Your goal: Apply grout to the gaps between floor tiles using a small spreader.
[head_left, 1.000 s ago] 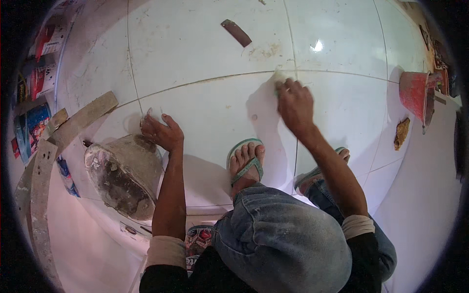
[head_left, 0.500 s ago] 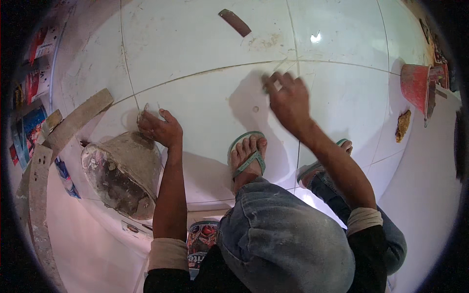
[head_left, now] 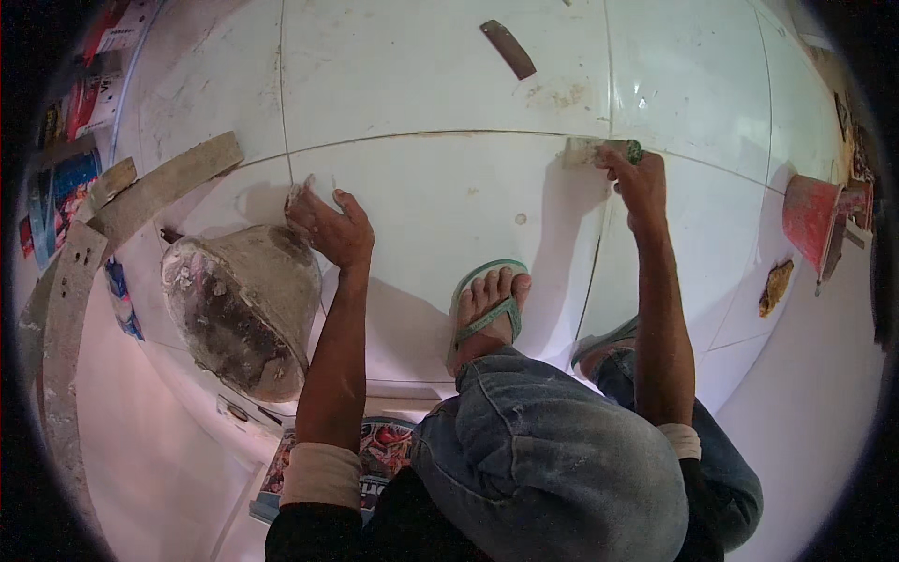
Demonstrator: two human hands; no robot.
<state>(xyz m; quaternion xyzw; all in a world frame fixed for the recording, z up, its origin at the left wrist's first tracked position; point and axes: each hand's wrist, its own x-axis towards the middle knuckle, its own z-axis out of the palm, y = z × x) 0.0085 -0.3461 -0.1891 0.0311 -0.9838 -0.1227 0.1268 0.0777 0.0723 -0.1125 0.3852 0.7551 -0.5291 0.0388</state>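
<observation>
My right hand (head_left: 642, 187) is closed around a small scraper (head_left: 584, 152) with a flat, pale blade and green on its handle. The blade points left, low over the tiles or touching them, beside a joint between tiles. My left hand (head_left: 332, 225) is held with fingers stretched and thumb apart, its fingertips smeared with grey-white paste. Nothing shows in its grasp. Just below it a cement-crusted tub (head_left: 292, 272) lies tilted, its mouth toward the lower left and grey residue inside.
White floor tiles (head_left: 421, 197) spread ahead, with a brown strip (head_left: 508, 50) on them. Long dirty boards (head_left: 169, 192) lie at the left. A red bucket (head_left: 807, 214) and a brown scrap (head_left: 775, 288) are at the right. My sandalled foot (head_left: 492, 304) stands in the middle; a printed container (head_left: 384, 445) is below.
The view has shifted, so the floor things appear farther right. My right hand has moved rightward to the tile joint, and the scraper shows clearly now. My left hand stays above the tub.
</observation>
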